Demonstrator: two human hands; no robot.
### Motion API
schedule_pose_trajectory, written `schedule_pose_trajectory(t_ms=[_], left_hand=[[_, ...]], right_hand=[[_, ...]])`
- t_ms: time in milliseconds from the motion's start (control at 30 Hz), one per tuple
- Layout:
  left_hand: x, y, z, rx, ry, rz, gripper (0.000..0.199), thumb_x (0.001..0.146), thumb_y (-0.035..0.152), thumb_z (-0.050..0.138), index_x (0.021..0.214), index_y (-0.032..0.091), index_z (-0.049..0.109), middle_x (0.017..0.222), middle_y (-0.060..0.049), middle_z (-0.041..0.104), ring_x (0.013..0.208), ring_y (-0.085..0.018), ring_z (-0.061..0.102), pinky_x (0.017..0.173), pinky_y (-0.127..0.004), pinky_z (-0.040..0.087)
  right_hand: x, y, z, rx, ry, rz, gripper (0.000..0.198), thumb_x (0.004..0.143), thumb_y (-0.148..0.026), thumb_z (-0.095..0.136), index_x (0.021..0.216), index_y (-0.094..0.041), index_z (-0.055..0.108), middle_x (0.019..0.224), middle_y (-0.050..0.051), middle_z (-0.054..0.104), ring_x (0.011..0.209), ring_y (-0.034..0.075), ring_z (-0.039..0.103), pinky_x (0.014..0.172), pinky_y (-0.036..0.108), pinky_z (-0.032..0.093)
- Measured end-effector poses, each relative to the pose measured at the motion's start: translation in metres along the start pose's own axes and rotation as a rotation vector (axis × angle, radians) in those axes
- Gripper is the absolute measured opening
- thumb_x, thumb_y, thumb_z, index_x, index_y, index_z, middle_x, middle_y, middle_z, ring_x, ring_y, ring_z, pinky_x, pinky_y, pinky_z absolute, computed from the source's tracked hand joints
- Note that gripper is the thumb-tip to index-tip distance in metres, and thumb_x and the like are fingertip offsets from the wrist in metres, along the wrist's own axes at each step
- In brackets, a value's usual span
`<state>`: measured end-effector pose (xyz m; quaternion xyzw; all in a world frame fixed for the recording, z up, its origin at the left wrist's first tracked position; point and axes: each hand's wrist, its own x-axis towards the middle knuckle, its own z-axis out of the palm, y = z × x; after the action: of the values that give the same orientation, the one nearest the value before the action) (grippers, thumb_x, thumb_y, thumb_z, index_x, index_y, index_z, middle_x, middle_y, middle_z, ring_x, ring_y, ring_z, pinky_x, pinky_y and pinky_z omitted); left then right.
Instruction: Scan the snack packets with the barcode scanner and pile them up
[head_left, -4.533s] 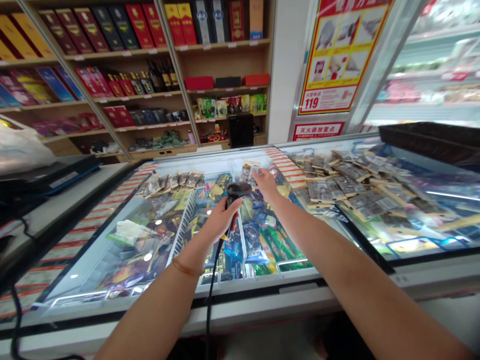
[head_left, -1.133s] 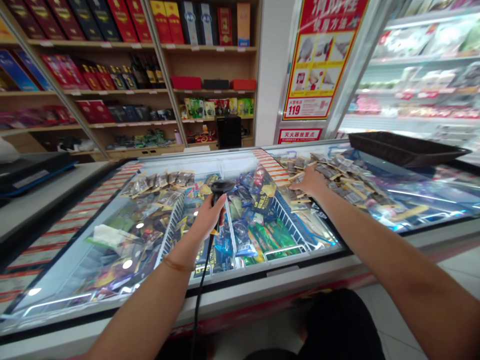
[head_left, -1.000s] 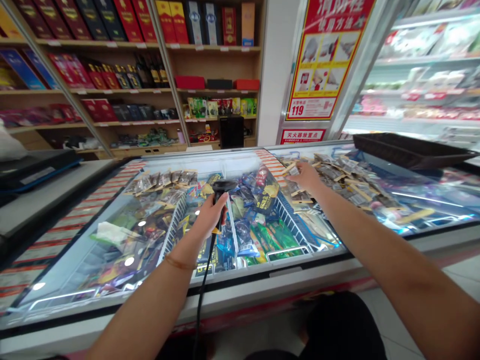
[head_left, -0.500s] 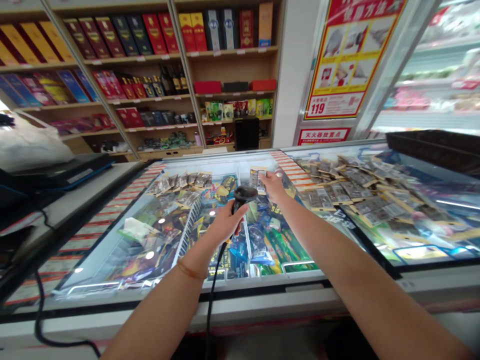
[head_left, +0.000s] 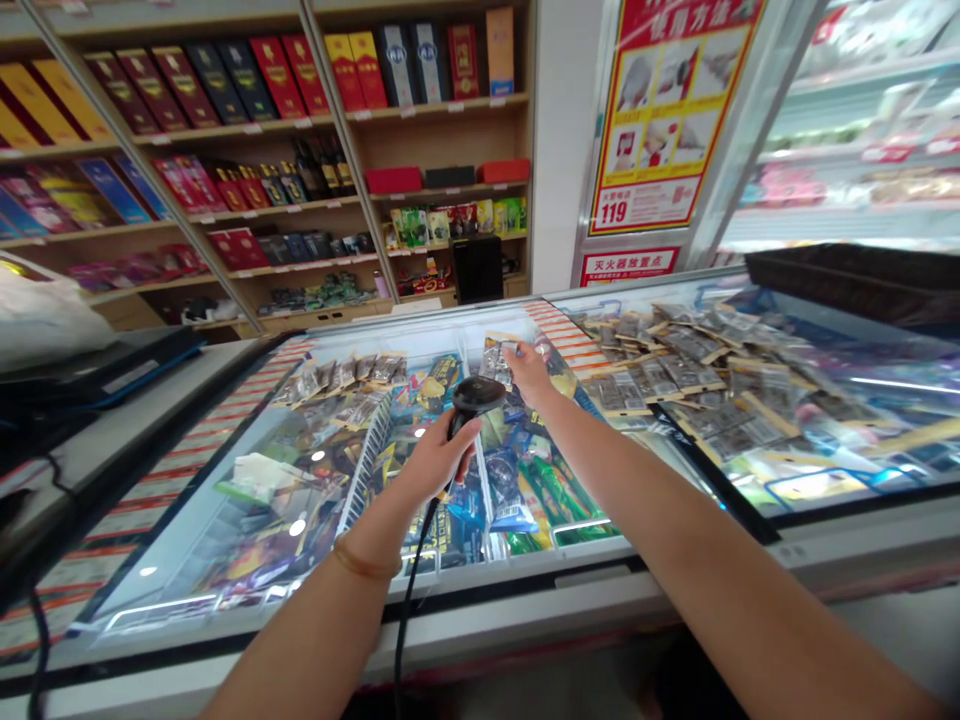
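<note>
My left hand (head_left: 442, 455) is closed round the handle of a black barcode scanner (head_left: 478, 394), whose cord hangs down over the front edge. Beyond the scanner head, my right hand (head_left: 529, 368) pinches the right side of a small packet (head_left: 497, 358) with a clear, dark-looking front and tan edges. Both hands are above the glass top of a chest freezer (head_left: 255, 500). More packets of this look lie in a row (head_left: 349, 375) on the left of the glass and in a wide heap (head_left: 690, 370) on the right.
Bagged frozen goods (head_left: 555, 490) show through the glass. A dark tray (head_left: 847, 285) sits at the far right. On the left are a white plastic bag (head_left: 49, 315) and a black device (head_left: 135, 365) on a counter. Shelves of boxes and bottles (head_left: 322, 165) stand behind.
The view has shifted slightly, so the whole scene sits a little further left. Both hands keep their grips, the scanner still close in front of the packet.
</note>
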<state>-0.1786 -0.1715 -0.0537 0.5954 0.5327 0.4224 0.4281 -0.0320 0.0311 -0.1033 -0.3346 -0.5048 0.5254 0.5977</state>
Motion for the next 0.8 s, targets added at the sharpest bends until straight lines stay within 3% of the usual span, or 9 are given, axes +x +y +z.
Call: schedule_pose_trajectory(t_ms=[233, 433, 533, 667, 800], left_hand=[[-0.002, 0.004, 0.000, 0.022, -0.034, -0.012, 0.046, 0.087, 0.066, 0.059, 0.092, 0.022, 0.048, 0.057, 0.007, 0.054, 0.038, -0.009, 0.047, 0.042, -0.023, 0.038], [0.000, 0.003, 0.002, -0.039, 0.020, -0.044, 0.050, 0.081, 0.067, 0.065, 0.092, 0.022, 0.049, 0.060, 0.007, 0.055, 0.037, -0.009, 0.047, 0.039, -0.023, 0.038], [0.003, 0.002, -0.002, -0.061, 0.117, -0.081, 0.048, 0.080, 0.065, 0.067, 0.090, 0.022, 0.048, 0.059, 0.006, 0.054, 0.037, -0.010, 0.048, 0.038, -0.024, 0.039], [0.001, 0.011, -0.026, -0.128, 0.318, -0.137, 0.044, 0.081, 0.061, 0.069, 0.086, 0.023, 0.048, 0.055, 0.007, 0.053, 0.036, -0.010, 0.047, 0.036, -0.023, 0.037], [-0.016, 0.023, -0.067, -0.174, 0.435, -0.139, 0.043, 0.081, 0.059, 0.071, 0.082, 0.023, 0.047, 0.053, 0.007, 0.052, 0.035, -0.010, 0.046, 0.036, -0.022, 0.036]], right_hand=[[0.003, 0.005, -0.001, -0.078, 0.006, -0.026, 0.037, 0.082, -0.051, 0.058, 0.105, -0.023, 0.057, 0.086, 0.001, 0.071, 0.083, 0.021, 0.071, 0.079, 0.035, 0.057], [0.004, 0.003, -0.005, -0.520, 0.157, -0.096, 0.024, 0.090, -0.046, 0.051, 0.096, -0.023, 0.053, 0.089, 0.007, 0.069, 0.089, 0.025, 0.065, 0.084, 0.037, 0.051], [0.004, -0.003, -0.002, -0.670, 0.219, -0.080, 0.018, 0.093, -0.040, 0.049, 0.095, -0.023, 0.050, 0.096, 0.011, 0.068, 0.096, 0.027, 0.064, 0.090, 0.038, 0.048], [0.006, -0.012, 0.018, -0.746, 0.226, 0.031, 0.012, 0.094, -0.035, 0.049, 0.092, -0.023, 0.049, 0.097, 0.012, 0.067, 0.099, 0.028, 0.065, 0.091, 0.039, 0.048], [0.009, -0.014, 0.068, -0.681, 0.132, 0.079, 0.016, 0.097, -0.039, 0.049, 0.096, -0.023, 0.050, 0.089, 0.006, 0.067, 0.086, 0.023, 0.066, 0.080, 0.034, 0.052]])
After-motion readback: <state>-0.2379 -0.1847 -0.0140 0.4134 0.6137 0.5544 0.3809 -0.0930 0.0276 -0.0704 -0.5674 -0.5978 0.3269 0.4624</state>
